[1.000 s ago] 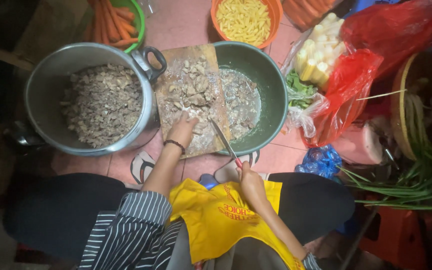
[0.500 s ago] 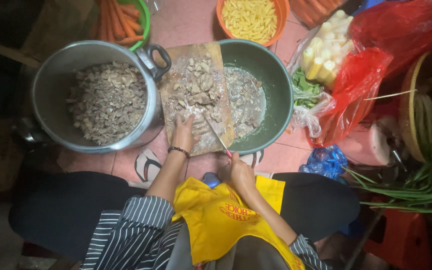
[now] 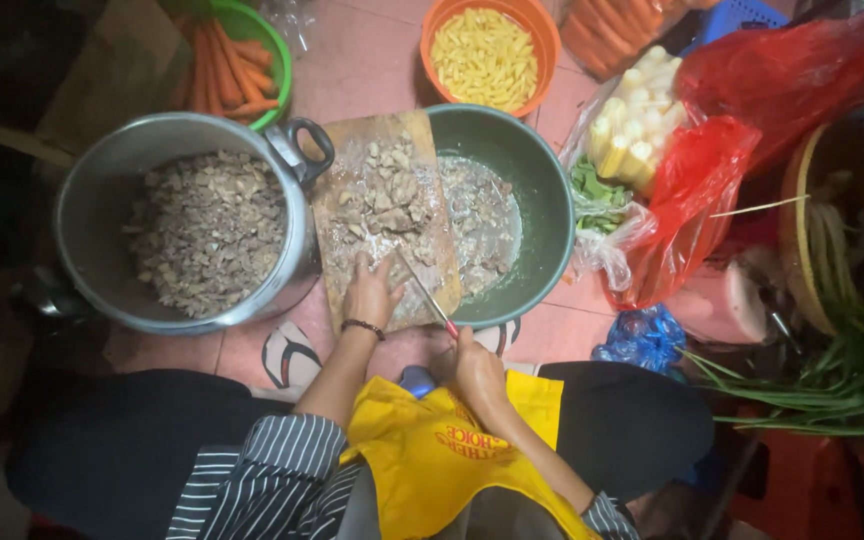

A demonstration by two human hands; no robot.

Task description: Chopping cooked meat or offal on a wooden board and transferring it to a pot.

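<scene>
Fingers (image 3: 367, 275) of the left hand (image 3: 370, 298) press flat, spread on meat pieces (image 3: 382, 200) atop a wooden board (image 3: 347, 160). Right hand (image 3: 477, 370) clamps a knife (image 3: 427, 292). With the blade just beside those fingers, a slip could nick them.

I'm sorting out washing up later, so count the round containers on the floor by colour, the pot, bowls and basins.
Grey metal pot of chopped meat: 1
Dark green basin under the cutting board: 1
Orange bowl of yellow pieces: 1
Bright green bowl of carrots: 1
Total: 4
</scene>
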